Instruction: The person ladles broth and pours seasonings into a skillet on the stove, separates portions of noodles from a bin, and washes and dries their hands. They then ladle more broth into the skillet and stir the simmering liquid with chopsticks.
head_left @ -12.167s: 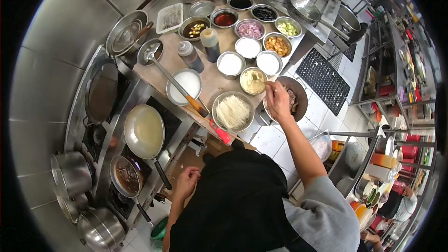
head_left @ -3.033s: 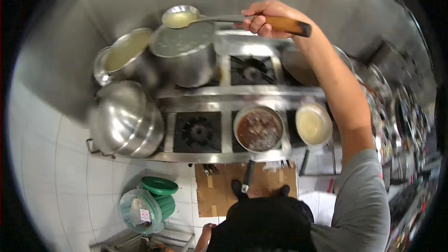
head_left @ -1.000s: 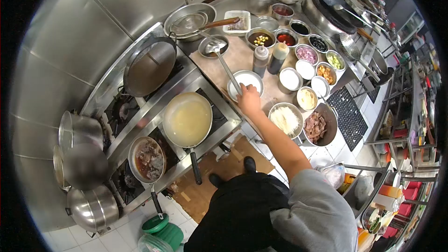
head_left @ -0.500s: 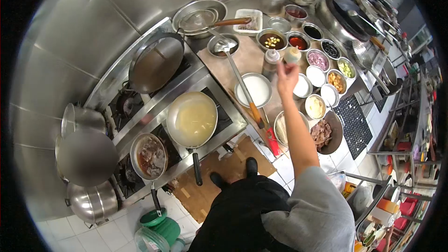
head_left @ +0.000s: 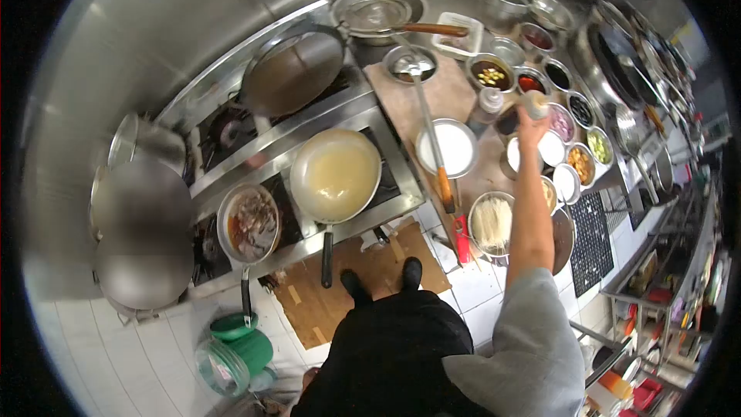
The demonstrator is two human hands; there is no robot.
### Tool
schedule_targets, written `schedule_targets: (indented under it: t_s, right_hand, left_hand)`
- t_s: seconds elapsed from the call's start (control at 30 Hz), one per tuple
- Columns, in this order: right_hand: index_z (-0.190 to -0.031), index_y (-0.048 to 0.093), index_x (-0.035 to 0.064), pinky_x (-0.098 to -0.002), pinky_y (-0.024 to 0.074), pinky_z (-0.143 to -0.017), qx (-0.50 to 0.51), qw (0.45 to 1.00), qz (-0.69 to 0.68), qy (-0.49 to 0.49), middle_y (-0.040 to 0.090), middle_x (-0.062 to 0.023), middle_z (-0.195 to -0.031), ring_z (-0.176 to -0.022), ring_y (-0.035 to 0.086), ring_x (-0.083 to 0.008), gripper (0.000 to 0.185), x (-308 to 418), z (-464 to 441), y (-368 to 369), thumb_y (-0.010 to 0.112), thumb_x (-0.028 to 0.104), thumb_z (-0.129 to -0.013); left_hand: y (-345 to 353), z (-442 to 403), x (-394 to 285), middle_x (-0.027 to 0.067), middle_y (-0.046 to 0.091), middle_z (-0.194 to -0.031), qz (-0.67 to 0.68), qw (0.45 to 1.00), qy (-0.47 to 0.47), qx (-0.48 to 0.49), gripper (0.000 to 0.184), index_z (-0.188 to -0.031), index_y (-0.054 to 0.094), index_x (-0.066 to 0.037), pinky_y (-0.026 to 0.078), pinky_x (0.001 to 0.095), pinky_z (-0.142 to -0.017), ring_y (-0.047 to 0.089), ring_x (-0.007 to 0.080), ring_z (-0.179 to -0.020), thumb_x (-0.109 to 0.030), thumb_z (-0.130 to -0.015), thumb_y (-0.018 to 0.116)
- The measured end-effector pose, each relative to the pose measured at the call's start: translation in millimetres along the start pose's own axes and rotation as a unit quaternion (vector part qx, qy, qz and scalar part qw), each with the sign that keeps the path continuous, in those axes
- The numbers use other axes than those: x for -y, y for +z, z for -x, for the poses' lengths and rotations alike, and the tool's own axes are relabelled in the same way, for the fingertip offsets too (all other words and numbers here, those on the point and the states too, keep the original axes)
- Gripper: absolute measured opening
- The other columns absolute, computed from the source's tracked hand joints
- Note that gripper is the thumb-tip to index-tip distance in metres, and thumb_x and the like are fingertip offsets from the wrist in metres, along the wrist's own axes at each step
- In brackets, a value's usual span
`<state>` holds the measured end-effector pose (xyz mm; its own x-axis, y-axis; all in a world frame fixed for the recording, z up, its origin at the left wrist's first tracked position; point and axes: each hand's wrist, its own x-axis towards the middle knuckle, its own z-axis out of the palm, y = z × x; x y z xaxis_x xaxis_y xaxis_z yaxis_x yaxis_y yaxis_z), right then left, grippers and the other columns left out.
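My right hand [head_left: 532, 125] is closed around a squeeze bottle of dark sauce [head_left: 534, 103], above the prep counter. Left of it stands a second squeeze bottle [head_left: 488, 103]. A ladle [head_left: 432, 127] with a wooden handle lies across a bowl of white powder [head_left: 455, 148]. Nearer me is a bowl of white noodles [head_left: 491, 222], and a pot [head_left: 564, 242] sits partly behind my forearm. Only a small part of my left hand [head_left: 309, 377] shows at the bottom edge, its fingers hidden.
On the stove are a pan of pale liquid [head_left: 338, 176], a pan of meat in brown sauce [head_left: 251, 224] and a dark wok [head_left: 293, 76]. Bowls of chopped ingredients [head_left: 597, 144] line the counter's right side. A green bin [head_left: 252, 349] stands on the floor.
My right hand has gone from the ladle's handle to the sauce bottle and closed on it. The ladle stays across the bowl. The view has turned, shifting the counter rightward.
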<state>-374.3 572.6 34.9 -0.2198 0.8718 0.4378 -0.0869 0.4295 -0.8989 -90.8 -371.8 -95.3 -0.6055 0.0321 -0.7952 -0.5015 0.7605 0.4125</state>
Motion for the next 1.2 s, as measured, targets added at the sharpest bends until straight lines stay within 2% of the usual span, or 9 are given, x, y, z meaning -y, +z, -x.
schedule_targets:
  t_s: [0.17, 0.3, 0.4, 0.43, 0.47, 0.6, 0.77, 0.87, 1.2]
  right_hand:
    - [-0.121, 0.054, 0.0017, -0.0335, 0.0503, -0.091, 0.205, 0.972, 0.046, -0.101, 0.065, -0.0076, -0.109, -0.100, 0.064, -0.0181, 0.057, 163.3, 3.1, -27.0, 0.085, 0.018, -0.076]
    - [-0.127, 0.054, 0.0006, -0.0342, 0.0517, -0.090, 0.487, 0.869, 0.081, 0.007, 0.068, -0.0096, -0.108, -0.098, 0.065, -0.0180, 0.064, 255.2, 34.2, -8.9, 0.079, 0.024, -0.072]
    - [-0.121, 0.062, -0.0033, -0.0349, 0.0525, -0.089, 0.690, 0.650, 0.315, 0.043, 0.071, -0.0192, -0.108, -0.097, 0.068, -0.0283, 0.073, 268.2, 83.4, 43.7, 0.078, 0.044, -0.069]
    - [-0.127, 0.062, -0.0035, -0.0381, 0.0532, -0.088, 0.673, 0.654, 0.333, -0.090, 0.072, -0.0220, -0.109, -0.097, 0.069, -0.0329, 0.081, 246.8, 112.7, 54.6, 0.076, 0.050, -0.067]
    - [-0.121, 0.068, -0.0012, -0.0394, 0.0543, -0.087, 0.703, 0.601, 0.375, -0.059, 0.072, -0.0239, -0.111, -0.100, 0.070, -0.0349, 0.077, 246.0, 138.8, 76.2, 0.076, 0.052, -0.065]
    - [-0.101, 0.076, -0.0007, -0.0417, 0.0573, -0.081, 0.773, 0.394, 0.498, 0.009, 0.074, -0.0176, -0.105, -0.094, 0.072, -0.0339, 0.063, 217.2, 224.4, 159.4, 0.081, 0.049, -0.063]
    - [-0.103, 0.078, 0.0044, -0.0415, 0.0574, -0.084, 0.686, 0.366, 0.618, -0.116, 0.074, -0.0158, -0.110, -0.096, 0.072, -0.0317, 0.062, 190.1, 268.8, 226.2, 0.085, 0.043, -0.056]
    - [-0.101, 0.079, 0.0047, -0.0414, 0.0585, -0.083, 0.716, 0.347, 0.594, -0.116, 0.075, -0.0149, -0.108, -0.097, 0.073, -0.0295, 0.059, 212.8, 272.0, 231.3, 0.087, 0.040, -0.053]
    - [-0.095, 0.079, 0.0054, -0.0390, 0.0594, -0.081, 0.672, 0.383, 0.625, -0.105, 0.076, -0.0150, -0.104, -0.096, 0.074, -0.0289, 0.056, 257.8, 273.4, 233.4, 0.088, 0.039, -0.051]
  left_hand:
    - [19.4, -27.0, 14.8, 0.0144, 0.075, -0.084, -0.076, 0.982, 0.166, -0.040, 0.031, -0.099, 0.070, -0.002, 0.055, 0.0367, -0.068, 0.072, 0.0220, -0.078, -0.033, -0.092, 0.071]
    - [8.2, -42.2, 12.8, 0.0149, 0.074, -0.084, -0.040, 0.993, 0.111, -0.009, 0.023, -0.095, 0.070, -0.002, 0.055, 0.0358, -0.069, 0.072, 0.0221, -0.078, -0.025, -0.091, 0.072]
    - [-13.5, -52.2, -27.4, 0.0117, 0.070, -0.077, -0.026, 0.996, 0.086, 0.023, 0.017, -0.099, 0.067, -0.001, 0.053, 0.0335, -0.062, 0.067, 0.0206, -0.069, -0.017, -0.093, 0.068]
    - [-21.7, -50.9, -38.7, 0.0108, 0.068, -0.075, 0.027, 0.996, 0.075, 0.037, 0.016, -0.101, 0.066, -0.001, 0.052, 0.0329, -0.059, 0.065, 0.0199, -0.066, -0.016, -0.094, 0.067]
    - [-34.3, -43.7, -61.9, 0.0099, 0.066, -0.073, 0.079, 0.994, 0.063, 0.051, 0.016, -0.102, 0.064, -0.001, 0.051, 0.0324, -0.057, 0.063, 0.0191, -0.063, -0.015, -0.094, 0.065]
    - [-76.2, -15.9, -122.1, 0.0085, 0.058, -0.071, 0.156, 0.986, -0.021, 0.055, 0.014, -0.107, 0.059, -0.001, 0.046, 0.0306, -0.048, 0.055, 0.0148, -0.056, -0.011, -0.097, 0.060]
    - [-100.4, -22.0, -73.0, 0.0115, 0.063, -0.076, 0.148, 0.988, -0.020, 0.047, 0.017, -0.110, 0.058, -0.001, 0.050, 0.0312, -0.052, 0.061, 0.0172, -0.061, -0.011, -0.097, 0.062]
    - [-78.8, -60.2, 40.0, 0.0109, 0.066, -0.080, 0.212, 0.975, -0.016, 0.059, 0.016, -0.107, 0.060, -0.003, 0.052, 0.0318, -0.057, 0.065, 0.0185, -0.067, -0.013, -0.096, 0.063]
    - [-69.7, -101.8, 136.1, 0.0067, 0.071, -0.088, -0.168, 0.977, 0.133, 0.008, 0.011, -0.090, 0.068, -0.008, 0.055, 0.0356, -0.070, 0.071, 0.0207, -0.082, -0.018, -0.093, 0.064]
